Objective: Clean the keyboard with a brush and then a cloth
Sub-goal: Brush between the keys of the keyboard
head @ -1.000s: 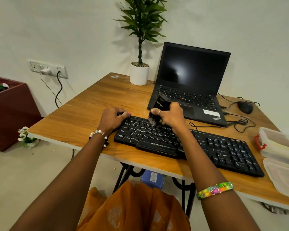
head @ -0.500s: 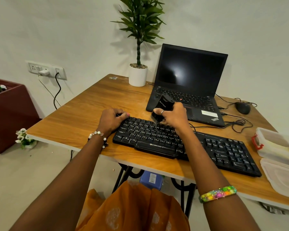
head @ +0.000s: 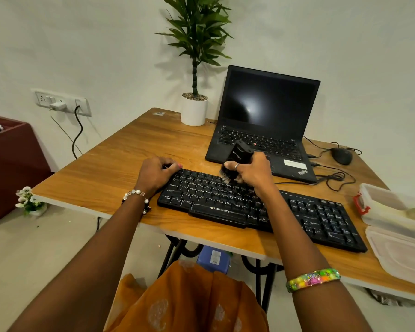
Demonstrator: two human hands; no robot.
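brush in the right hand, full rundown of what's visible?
The brush is small and black, with a blocky, glossy, plastic-looking body bearing a pale logo and a tuft of dark bristles at its lower end. It is tilted, body up and away, bristles down on the upper key rows of the black keyboard, left of centre. The right hand grips it, fingers curled round the body. Behind it sits the open laptop. The far side of the brush is hidden.

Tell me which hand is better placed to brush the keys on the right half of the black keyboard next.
The right hand. It already grips the black brush, bristles down on the black keyboard. The left hand only rests on the keyboard's far left corner, apparently steadying it.
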